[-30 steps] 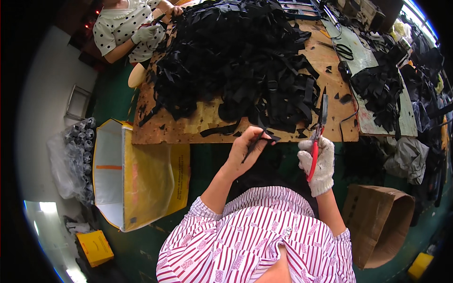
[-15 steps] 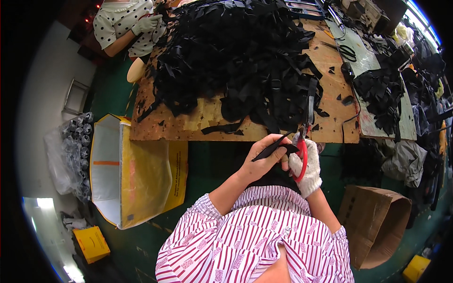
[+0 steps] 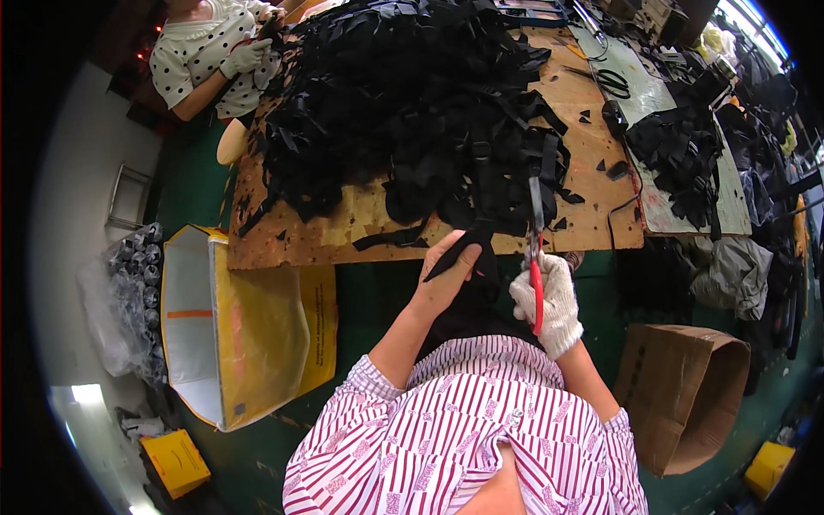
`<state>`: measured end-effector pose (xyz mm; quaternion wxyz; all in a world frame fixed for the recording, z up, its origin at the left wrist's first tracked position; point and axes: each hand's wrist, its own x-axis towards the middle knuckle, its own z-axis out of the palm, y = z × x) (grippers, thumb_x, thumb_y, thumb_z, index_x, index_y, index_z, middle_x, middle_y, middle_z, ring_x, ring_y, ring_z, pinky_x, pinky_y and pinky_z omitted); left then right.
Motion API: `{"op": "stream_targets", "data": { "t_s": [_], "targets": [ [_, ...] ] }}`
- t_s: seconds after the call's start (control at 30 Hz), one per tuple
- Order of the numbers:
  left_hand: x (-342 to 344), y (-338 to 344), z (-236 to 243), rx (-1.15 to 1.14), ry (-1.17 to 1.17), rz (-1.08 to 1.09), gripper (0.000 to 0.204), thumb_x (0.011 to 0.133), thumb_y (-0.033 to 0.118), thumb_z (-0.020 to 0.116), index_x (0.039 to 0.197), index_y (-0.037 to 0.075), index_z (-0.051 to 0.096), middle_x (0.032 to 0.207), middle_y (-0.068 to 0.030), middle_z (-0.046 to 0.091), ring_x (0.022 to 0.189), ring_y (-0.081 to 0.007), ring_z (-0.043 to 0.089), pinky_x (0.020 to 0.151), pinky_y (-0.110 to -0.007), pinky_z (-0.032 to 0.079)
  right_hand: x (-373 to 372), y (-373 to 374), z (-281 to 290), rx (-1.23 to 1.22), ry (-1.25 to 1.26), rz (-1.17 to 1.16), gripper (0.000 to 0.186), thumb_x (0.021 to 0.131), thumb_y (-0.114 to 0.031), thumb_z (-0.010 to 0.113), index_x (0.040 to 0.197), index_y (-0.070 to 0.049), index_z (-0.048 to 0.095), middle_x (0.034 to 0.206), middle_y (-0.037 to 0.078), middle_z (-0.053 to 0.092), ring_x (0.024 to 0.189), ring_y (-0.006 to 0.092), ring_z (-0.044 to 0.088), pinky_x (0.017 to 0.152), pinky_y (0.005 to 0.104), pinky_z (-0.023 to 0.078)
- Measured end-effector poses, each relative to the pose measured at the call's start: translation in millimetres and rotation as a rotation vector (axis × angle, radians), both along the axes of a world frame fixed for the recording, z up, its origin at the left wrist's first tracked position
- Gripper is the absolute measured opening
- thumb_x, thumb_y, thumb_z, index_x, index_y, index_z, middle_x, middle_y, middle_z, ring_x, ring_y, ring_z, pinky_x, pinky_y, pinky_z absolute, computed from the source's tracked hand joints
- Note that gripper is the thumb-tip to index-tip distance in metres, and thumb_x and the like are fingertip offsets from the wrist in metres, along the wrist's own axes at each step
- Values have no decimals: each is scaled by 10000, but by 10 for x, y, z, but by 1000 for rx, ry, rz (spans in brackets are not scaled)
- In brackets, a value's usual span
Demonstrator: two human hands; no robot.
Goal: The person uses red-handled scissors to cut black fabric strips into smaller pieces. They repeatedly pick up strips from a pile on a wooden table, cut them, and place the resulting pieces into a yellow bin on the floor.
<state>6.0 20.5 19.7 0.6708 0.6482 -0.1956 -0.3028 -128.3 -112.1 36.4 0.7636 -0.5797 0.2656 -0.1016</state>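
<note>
My bare left hand [image 3: 447, 273] pinches a black fabric strap [image 3: 468, 251] at the table's front edge. Part of that strap hangs down in front of the dark gap below the table. To its right, my right hand [image 3: 549, 300], in a white knit glove, grips red-handled scissors [image 3: 538, 296]. Their blades point away from me and look nearly closed, apart from the strap. A big heap of black straps [image 3: 386, 112], some with buckles, covers much of the wooden table [image 3: 318, 245] just beyond my hands.
At the left stands a yellow, white-lined bin [image 3: 266, 335]. An open cardboard box [image 3: 682, 399] sits on the floor at the right. Black-handled scissors [image 3: 613, 83] lie on the table's right part. Across the far left corner, a person [image 3: 215, 64] in a dotted top works with gloved hands.
My hands have moved apart. The left has shifted left with the black strap, and the scissors have come away from it, blades now more upright. The view has shifted slightly.
</note>
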Motion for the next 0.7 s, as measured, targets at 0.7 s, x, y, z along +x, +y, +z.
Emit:
{"op": "stream_targets", "data": {
  "t_s": [0.7],
  "targets": [
    [-45, -184, -30, -62, 18, 76, 287, 902, 300, 605, 1028, 52, 536, 843, 19, 533, 703, -46, 511, 571, -194, 438, -419, -18, -302, -519, 175, 347, 673, 702, -313, 739, 1219, -17, 426, 980, 179, 604, 865, 321, 616, 791, 375, 482]
  ]
}}
